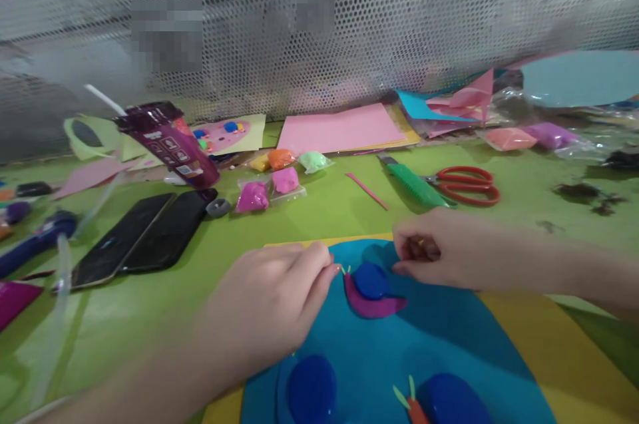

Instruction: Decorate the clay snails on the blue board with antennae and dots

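A clay snail with a purple body (372,306) and a blue round shell (370,279) lies on a blue paper sheet (439,337) over a yellow sheet (564,351). My left hand (272,301) has its fingers pressed together in a pinch at the snail's head, where two thin green feelers (346,270) stick up. My right hand (434,249) is curled just right of the shell, with a small bit of something yellow-green between its fingers. Another blue clay disc (312,387) and a second snail with an orange body (439,401) lie nearer me.
On the green table (319,211) lie two dark phones (144,237), a purple tube (167,141), several small bags of coloured clay (272,188), a green utility knife (412,183), red scissors (466,184) and pink paper (344,128). A perforated metal screen (349,24) stands behind.
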Demonstrator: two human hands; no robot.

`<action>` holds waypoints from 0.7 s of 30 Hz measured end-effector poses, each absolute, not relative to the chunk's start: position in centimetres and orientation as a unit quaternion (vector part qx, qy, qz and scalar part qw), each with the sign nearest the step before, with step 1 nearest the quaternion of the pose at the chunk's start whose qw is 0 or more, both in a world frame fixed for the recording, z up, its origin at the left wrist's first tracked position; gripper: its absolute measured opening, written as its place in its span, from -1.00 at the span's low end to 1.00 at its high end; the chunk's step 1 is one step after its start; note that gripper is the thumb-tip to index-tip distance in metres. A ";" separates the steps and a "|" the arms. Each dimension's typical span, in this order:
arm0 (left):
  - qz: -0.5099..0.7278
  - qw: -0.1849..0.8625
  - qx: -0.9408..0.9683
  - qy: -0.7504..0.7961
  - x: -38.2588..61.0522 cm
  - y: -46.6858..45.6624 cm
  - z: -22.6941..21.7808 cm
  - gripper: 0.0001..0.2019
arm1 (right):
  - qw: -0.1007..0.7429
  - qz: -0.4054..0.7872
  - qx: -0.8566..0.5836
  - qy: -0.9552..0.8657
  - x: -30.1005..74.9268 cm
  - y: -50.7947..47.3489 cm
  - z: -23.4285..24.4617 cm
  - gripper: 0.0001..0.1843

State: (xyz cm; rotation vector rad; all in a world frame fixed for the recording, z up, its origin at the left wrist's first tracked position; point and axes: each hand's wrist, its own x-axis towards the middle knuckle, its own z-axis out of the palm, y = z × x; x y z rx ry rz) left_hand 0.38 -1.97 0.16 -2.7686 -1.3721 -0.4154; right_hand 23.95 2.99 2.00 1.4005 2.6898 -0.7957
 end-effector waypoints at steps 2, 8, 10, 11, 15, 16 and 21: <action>-0.130 0.009 -0.888 -0.442 0.4 -2.0 0.1 -0.73 | 0.017 -0.266 0.438 0.858 24.0 3.0 2.0 -0.77; -0.122 -0.001 -0.887 -0.446 0.4 -2.0 0.1 -0.72 | 0.003 -0.268 0.485 0.832 23.8 3.0 1.9 -0.70; -0.118 -0.003 -0.887 -0.446 0.4 -2.0 0.1 -0.72 | -0.027 -0.255 0.515 0.818 23.7 3.1 1.8 -0.72; -0.116 -0.003 -0.888 -0.445 0.4 -2.0 0.2 -0.72 | -0.037 -0.246 0.518 0.819 23.7 3.1 1.7 -0.72; -0.115 0.002 -0.892 -0.436 0.3 -2.0 0.3 -0.73 | -0.028 -0.225 0.492 0.840 23.8 3.4 1.3 -0.68; -0.117 0.003 -0.892 -0.437 0.3 -2.0 0.3 -0.73 | -0.026 -0.213 0.498 0.840 23.8 3.5 1.2 -0.69; -0.107 0.018 -0.889 -0.445 0.3 -1.9 0.3 -0.73 | 0.004 -0.077 0.542 0.837 23.8 3.5 1.3 -0.55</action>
